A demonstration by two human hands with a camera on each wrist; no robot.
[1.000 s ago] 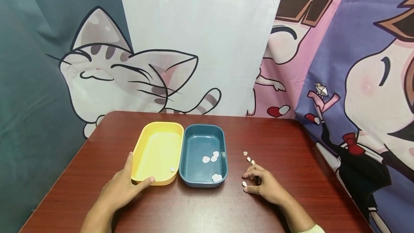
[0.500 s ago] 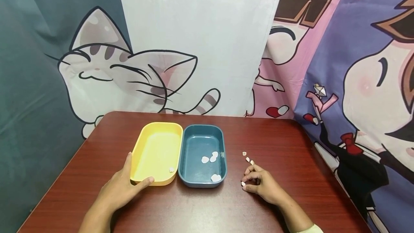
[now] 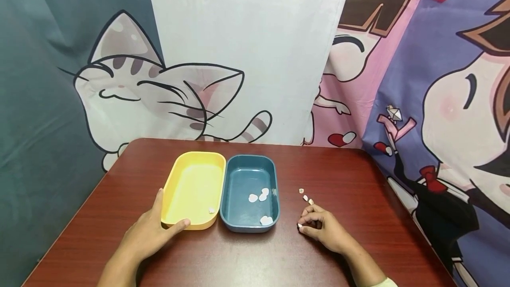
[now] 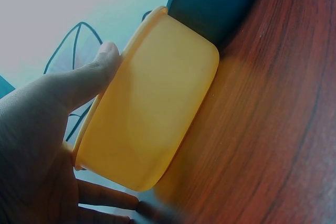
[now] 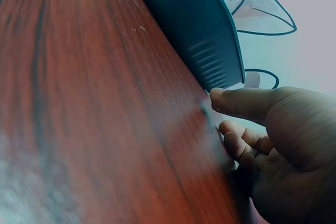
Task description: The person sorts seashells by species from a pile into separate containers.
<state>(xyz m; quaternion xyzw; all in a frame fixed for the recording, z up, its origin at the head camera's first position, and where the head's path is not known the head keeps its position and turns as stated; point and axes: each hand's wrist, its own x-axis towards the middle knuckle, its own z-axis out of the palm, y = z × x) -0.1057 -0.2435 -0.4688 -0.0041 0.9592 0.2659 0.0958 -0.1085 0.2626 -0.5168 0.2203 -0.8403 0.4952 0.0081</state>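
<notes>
The right hand pinches a small white piece between thumb and fingers, to the right of the blue tray. Three loose pieces lie on the counter just beyond. The left hand – fingers straight, spread – rests against the near left corner of the yellow tray, beside the blue one.

Yellow tray with rounded corners, set upright, one pale piece inside its near right corner, blue tray placed just beside it, small white piece pinched by the right hand
</notes>
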